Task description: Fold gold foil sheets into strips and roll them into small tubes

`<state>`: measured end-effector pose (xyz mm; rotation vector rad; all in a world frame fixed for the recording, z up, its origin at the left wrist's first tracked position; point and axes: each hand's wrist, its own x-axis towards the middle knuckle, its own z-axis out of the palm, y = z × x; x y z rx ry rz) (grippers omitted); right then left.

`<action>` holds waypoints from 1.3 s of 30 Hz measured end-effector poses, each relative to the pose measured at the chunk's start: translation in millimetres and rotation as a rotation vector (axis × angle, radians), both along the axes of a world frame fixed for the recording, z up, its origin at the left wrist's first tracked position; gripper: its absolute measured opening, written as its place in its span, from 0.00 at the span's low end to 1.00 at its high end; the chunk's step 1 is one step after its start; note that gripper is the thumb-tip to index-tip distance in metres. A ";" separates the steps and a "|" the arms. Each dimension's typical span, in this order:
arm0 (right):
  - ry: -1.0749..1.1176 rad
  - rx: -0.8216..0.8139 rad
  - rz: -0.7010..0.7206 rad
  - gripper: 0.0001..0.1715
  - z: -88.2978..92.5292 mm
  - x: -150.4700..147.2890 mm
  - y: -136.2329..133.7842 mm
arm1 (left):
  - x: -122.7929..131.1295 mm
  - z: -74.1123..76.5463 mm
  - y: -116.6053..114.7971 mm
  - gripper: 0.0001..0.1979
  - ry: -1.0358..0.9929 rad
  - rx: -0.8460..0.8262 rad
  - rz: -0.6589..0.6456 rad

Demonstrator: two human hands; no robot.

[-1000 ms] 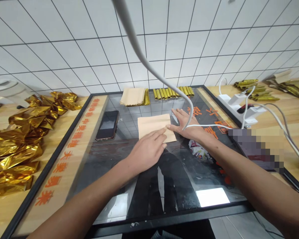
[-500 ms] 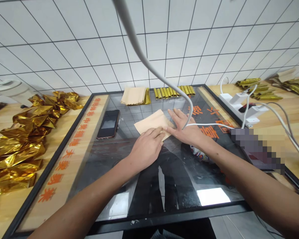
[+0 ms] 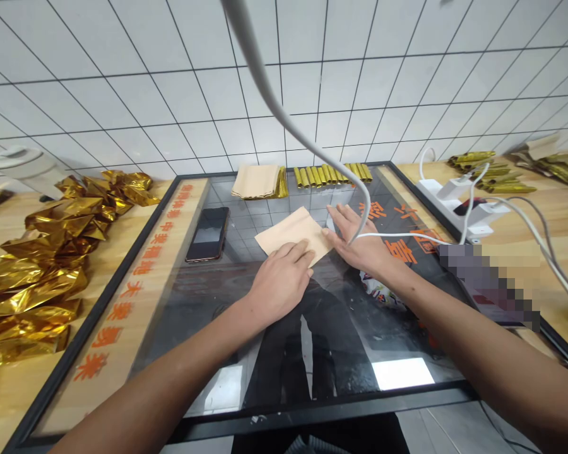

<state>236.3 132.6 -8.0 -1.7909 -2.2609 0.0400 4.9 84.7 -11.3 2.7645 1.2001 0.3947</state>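
Note:
A tan paper sheet [image 3: 288, 230], backed with what I cannot see, lies at an angle on the dark glass tabletop [image 3: 208, 290]. My left hand [image 3: 284, 277] presses its lower edge with bent fingers held close together, the thumb hidden. My right hand [image 3: 355, 236] rests flat by the sheet's right corner, fingers stretched out and the thumb near its edge. Behind the sheet sits a stack of tan papers [image 3: 255, 181] with gold undersides. To its right is a row of rolled gold paper tubes [image 3: 331, 175].
A phone [image 3: 207, 233] lies to the left. Folded gold foil pieces [image 3: 33, 271] cover the left side beside a white jug [image 3: 23, 165]. A white cable [image 3: 284, 113] hangs across the view. At right are a power strip [image 3: 454, 202] and more gold rolls [image 3: 497, 173].
My right hand has slid slightly right, so more of the sheet's right corner shows. My left hand stays on the sheet's lower edge.

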 end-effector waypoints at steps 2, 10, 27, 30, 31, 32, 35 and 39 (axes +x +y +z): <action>-0.016 0.010 0.032 0.43 -0.7 -5.1 -5.1 | 1.4 0.0 -1.0 0.20 0.003 0.009 0.012; -0.028 -0.073 -0.028 0.42 -2.0 -1.3 8.7 | -13.5 7.0 13.8 0.22 -0.085 -0.051 -0.026; -0.088 -0.033 0.007 0.40 5.0 -18.4 -9.3 | -24.9 1.1 26.5 0.20 -0.088 -0.117 -0.024; -0.090 -0.029 -0.033 0.39 7.4 -12.0 -4.9 | -27.9 4.2 27.8 0.22 -0.052 -0.140 -0.054; -0.090 -0.013 -0.018 0.39 6.9 -11.9 -6.8 | -28.0 4.9 27.7 0.22 -0.046 -0.141 -0.054; -0.087 0.005 0.004 0.39 6.0 -13.2 -10.0 | -27.5 5.3 27.1 0.22 -0.045 -0.138 -0.046; -0.067 0.015 0.075 0.44 1.8 -21.8 -22.6 | -22.8 5.8 23.5 0.20 -0.052 -0.121 -0.018; -0.057 -0.033 0.095 0.49 -0.7 -26.7 -22.4 | -18.5 6.6 19.5 0.18 -0.038 -0.099 0.003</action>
